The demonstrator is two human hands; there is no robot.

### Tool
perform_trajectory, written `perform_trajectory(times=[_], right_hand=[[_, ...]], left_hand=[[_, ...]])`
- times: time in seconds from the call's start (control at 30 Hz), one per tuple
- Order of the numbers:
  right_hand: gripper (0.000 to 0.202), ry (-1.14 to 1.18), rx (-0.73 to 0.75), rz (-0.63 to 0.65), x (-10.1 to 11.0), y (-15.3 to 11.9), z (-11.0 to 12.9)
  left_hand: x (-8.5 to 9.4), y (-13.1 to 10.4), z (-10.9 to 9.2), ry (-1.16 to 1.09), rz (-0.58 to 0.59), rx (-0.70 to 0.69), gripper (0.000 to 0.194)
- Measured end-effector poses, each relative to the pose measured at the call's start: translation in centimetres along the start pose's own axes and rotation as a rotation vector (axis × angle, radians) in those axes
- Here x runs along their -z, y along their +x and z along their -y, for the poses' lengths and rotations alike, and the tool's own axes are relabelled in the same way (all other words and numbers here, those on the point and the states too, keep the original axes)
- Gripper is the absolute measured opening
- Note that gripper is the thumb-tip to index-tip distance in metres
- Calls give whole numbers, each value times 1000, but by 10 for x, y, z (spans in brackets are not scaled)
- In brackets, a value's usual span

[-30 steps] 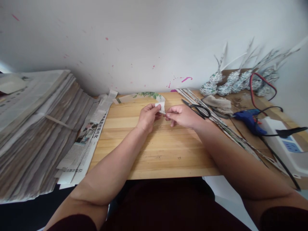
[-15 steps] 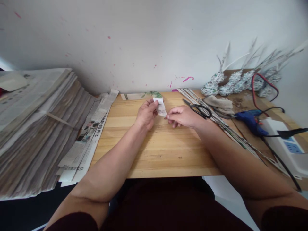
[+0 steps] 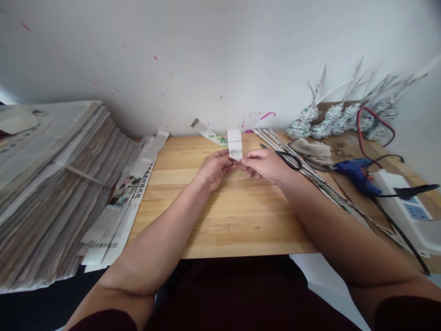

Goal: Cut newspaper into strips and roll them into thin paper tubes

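A strip of newspaper (image 3: 234, 142) curls between my two hands above the wooden table (image 3: 227, 220). Its far end, with a green and yellow print, sticks up to the left towards the wall. My left hand (image 3: 217, 168) has its fingers closed at the near end of the strip, partly beneath it. With thumb and forefinger, my right hand (image 3: 260, 164) pinches the strip's lower right corner. Black-handled scissors (image 3: 291, 159) lie just beyond my right hand, on several thin rolled paper sticks (image 3: 320, 186).
On the left, a tall stack of newspapers (image 3: 62, 184) rises beside loose cut newspaper strips (image 3: 134, 184). To the right are a rag (image 3: 312, 152), a blue glue gun (image 3: 358, 174), a white power strip (image 3: 403, 202) with cables, and several woven paper pieces (image 3: 303, 122) against the wall.
The strip's far end has lifted off the table and swung upward. Its near part is now bent over in a loop, and my left hand has shifted lower, closer to my right.
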State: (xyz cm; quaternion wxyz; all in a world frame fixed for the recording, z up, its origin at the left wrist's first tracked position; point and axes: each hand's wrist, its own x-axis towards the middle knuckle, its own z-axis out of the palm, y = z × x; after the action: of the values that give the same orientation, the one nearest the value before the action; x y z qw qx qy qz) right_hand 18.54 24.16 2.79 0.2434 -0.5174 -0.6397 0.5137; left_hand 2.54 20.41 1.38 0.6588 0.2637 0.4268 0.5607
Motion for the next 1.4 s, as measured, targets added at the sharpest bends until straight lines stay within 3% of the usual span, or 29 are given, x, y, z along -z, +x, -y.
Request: perform_trajectory(times=[0.2,0.4,0.63,0.73,0.83,0.97,1.13,1.4], right_hand=[[14,-60,27,29,2,-3,4],[13,-75,25,48,0,-7,7],[12,7,24,22,1,-3,2],[13,62,-1,22,4,-2,4],[13,100,-32,28,9,-3,7],[14,129,-51,69,13,-5,10],[15,129,-30,171,16,-4,7],[11,163,-43,174,15,-7,11]], left_hand=[[1,-1,5,22,-1,-58,17],[2,1,6,73,-59,-69,22],[5,-1,2,163,-38,-113,35],[8,-1,-1,221,-3,-180,44],[13,2,-1,315,125,-297,46],[17,6,2,537,240,-535,25],[18,4,4,722,175,-634,4],[16,1,-1,919,140,-737,7]])
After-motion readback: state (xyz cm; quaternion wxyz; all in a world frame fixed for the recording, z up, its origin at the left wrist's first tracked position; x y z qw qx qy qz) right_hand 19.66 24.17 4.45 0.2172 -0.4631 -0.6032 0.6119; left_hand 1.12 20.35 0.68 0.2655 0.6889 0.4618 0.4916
